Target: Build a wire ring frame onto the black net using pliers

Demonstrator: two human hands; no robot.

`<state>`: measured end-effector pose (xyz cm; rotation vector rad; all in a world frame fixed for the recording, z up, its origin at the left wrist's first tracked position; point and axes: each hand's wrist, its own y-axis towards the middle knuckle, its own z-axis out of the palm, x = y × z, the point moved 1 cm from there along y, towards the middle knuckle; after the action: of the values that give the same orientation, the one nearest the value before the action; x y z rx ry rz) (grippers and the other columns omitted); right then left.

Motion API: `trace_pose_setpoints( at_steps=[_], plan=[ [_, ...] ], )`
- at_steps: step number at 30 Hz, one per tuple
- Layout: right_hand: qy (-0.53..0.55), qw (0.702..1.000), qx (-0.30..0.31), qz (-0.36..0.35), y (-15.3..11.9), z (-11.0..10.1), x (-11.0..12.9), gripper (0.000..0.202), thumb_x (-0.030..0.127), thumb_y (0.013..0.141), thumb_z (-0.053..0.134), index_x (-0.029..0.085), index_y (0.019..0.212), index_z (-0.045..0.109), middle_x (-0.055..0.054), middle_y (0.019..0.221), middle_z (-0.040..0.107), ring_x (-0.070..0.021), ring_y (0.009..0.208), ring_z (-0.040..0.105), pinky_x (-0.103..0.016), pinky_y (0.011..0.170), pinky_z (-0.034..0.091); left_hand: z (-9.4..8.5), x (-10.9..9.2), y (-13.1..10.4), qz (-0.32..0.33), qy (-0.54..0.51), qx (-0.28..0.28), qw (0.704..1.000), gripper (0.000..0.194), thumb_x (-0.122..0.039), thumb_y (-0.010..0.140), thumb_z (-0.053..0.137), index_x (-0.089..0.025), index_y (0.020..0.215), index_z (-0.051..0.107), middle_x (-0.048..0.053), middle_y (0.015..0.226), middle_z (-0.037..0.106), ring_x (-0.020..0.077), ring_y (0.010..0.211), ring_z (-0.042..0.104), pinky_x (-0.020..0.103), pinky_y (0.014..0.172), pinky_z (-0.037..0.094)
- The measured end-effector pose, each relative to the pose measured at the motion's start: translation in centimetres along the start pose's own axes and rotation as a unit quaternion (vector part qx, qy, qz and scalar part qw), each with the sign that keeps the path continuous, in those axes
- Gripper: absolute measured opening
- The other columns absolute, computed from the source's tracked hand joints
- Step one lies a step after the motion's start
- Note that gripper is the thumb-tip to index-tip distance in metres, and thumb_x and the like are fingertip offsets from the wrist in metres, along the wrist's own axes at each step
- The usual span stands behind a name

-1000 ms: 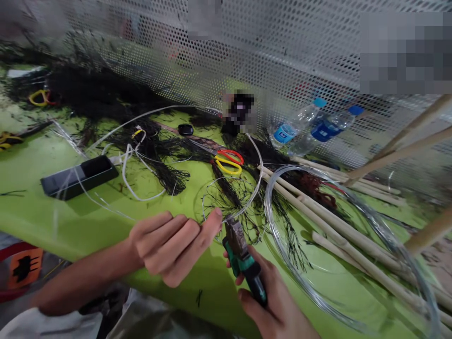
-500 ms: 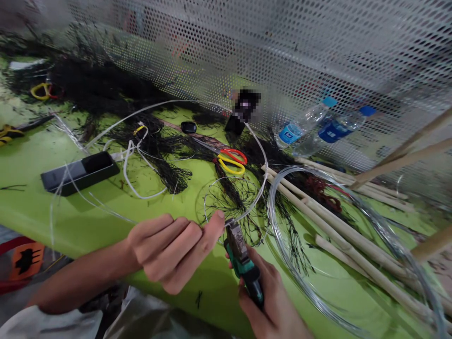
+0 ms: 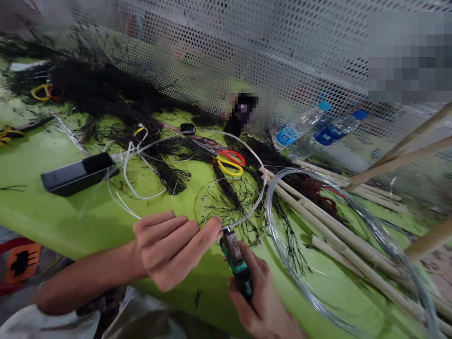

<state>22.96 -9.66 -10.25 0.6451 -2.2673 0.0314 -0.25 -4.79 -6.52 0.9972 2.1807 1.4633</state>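
Observation:
My left hand [image 3: 176, 247] is closed, thumb and forefinger pinching a white wrapped wire [image 3: 259, 155] that curves up in a loop and back over the table. In my right hand [image 3: 263, 294] is a pair of pliers [image 3: 240, 268] with green and black handles. The plier jaws touch the wire just right of my left fingertips; whether they clamp it I cannot tell. Behind the jaws lies a round wire ring [image 3: 204, 202] with a black net-like bundle [image 3: 233, 197] across it. Loose white ends [image 3: 123, 205] trail from the left of my left hand.
Red-and-yellow scissors [image 3: 229, 162] lie behind the ring. A coil of clear wire [image 3: 273, 188] and several wooden sticks [image 3: 339, 235] are at right. Two water bottles [image 3: 328, 134] lean near a perforated metal panel [image 3: 197, 52]. A dark grey box [image 3: 77, 174] sits at left.
The wire loop has sunk lower and become flatter. My right hand and the pliers have shifted slightly left. The loose ends near the box have swung right.

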Motion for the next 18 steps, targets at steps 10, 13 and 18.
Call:
trace_pose_setpoints(
  at_steps=[10,13,18],
  plan=[
    [0.018,0.999,0.0,0.028,-0.2,0.28,0.46,0.053,0.018,0.08,0.054,0.021,0.134,0.054,-0.005,0.093,0.072,-0.024,0.071,0.068,-0.037,0.07,0.057,-0.96,0.12,0.44,0.036,0.018,0.03,0.999,0.007,-0.007,0.084,0.078,-0.012,0.088,0.074,-0.006,0.057,0.06,0.0063,0.045,0.052,0.026,0.037,0.032],
    [0.008,1.0,-0.014,0.011,-0.08,0.32,0.48,0.055,0.018,0.08,0.052,0.022,0.136,0.054,-0.007,0.1,0.074,-0.0268,0.079,0.071,-0.038,0.073,0.059,-0.88,-0.1,0.3,0.03,0.018,0.022,0.999,0.009,-0.004,0.082,0.078,-0.01,0.086,0.075,-0.006,0.055,0.059,0.0064,0.042,0.049,0.028,0.035,0.029],
    [0.006,1.0,-0.013,-0.007,-0.37,0.74,-0.34,0.059,0.02,0.078,0.054,0.021,0.137,0.052,-0.01,0.107,0.074,-0.0287,0.083,0.073,-0.041,0.076,0.061,-0.69,-0.5,-0.06,0.013,-0.013,0.019,1.0,0.006,-0.007,0.088,0.073,-0.009,0.093,0.075,-0.006,0.056,0.058,0.007,0.044,0.05,0.028,0.038,0.032]
  ],
)
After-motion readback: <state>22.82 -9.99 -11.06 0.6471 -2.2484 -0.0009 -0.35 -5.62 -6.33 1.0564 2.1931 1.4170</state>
